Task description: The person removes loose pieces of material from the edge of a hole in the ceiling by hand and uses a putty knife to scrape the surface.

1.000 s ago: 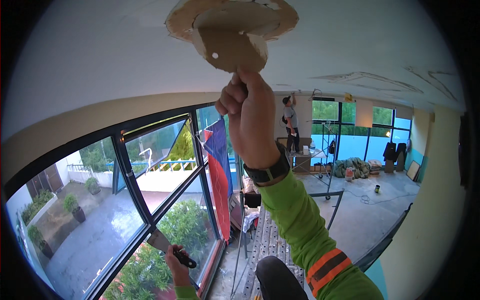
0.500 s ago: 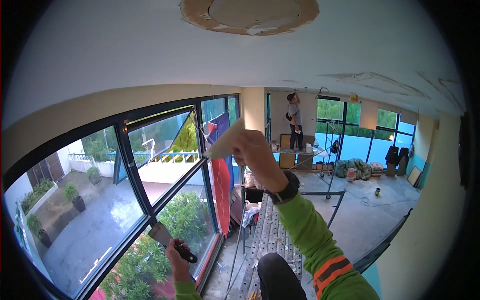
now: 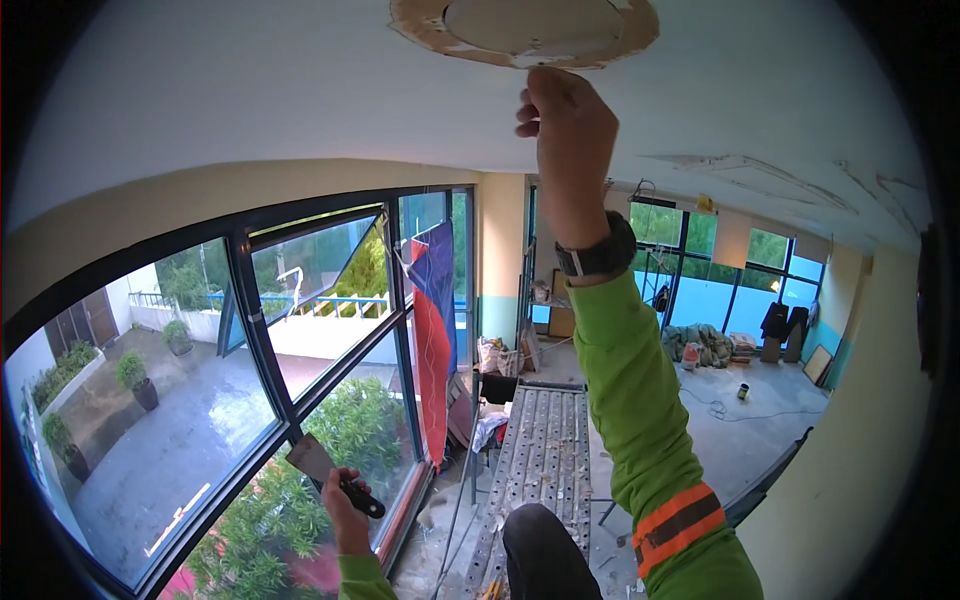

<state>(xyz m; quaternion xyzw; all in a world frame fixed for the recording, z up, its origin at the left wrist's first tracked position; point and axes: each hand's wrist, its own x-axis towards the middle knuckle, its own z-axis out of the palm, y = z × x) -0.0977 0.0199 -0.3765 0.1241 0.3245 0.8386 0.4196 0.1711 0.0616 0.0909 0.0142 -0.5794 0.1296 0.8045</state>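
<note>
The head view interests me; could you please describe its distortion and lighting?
In the head view, the dark window frame bows and the corners go black; also in the head view, daylight glares on the grey paving outside, while the ceiling and right hand are dimmer.

Top edge crops the round ceiling patch (image 3: 535, 25); whether the right hand (image 3: 574, 118) pinches its rim, impossible to tell!
</note>
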